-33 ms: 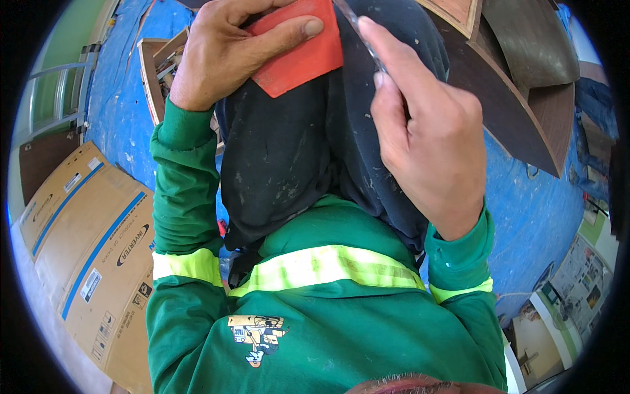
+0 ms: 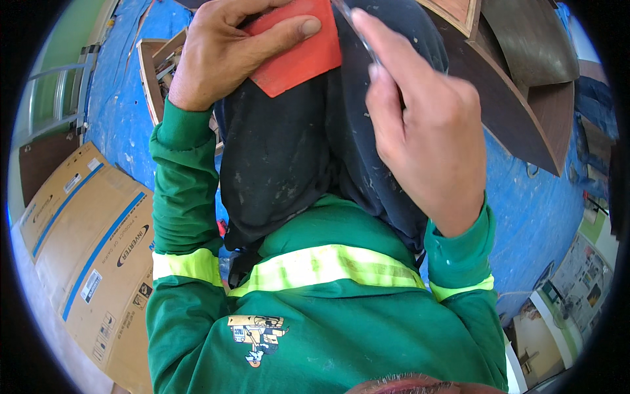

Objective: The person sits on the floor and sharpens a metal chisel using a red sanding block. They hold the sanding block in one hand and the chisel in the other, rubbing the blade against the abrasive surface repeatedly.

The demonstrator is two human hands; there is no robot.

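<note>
Left hand [image 2: 220, 56]: raised over the lap, thumb laid across a red sheet [image 2: 298, 62], grasping it. Right hand [image 2: 433, 131]: opposite, back upward, forefinger extended along a thin metal tool [image 2: 363, 39], gripped with the thumb. Sheet: to the right of the left palm, above dark trousers [image 2: 275, 157]; tool just beside its right edge. Upper ends of both: cut off; contact between them unclear. Left fingers: mostly hidden or out of frame.

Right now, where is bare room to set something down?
Blue sheet shows bare at right, between the right sleeve and the dark panel; a smaller bare strip lies between the cardboard and the wooden box. Crowded: that box, holding items, and over the lap: left hand with red piece, right hand with thin tool.
</note>
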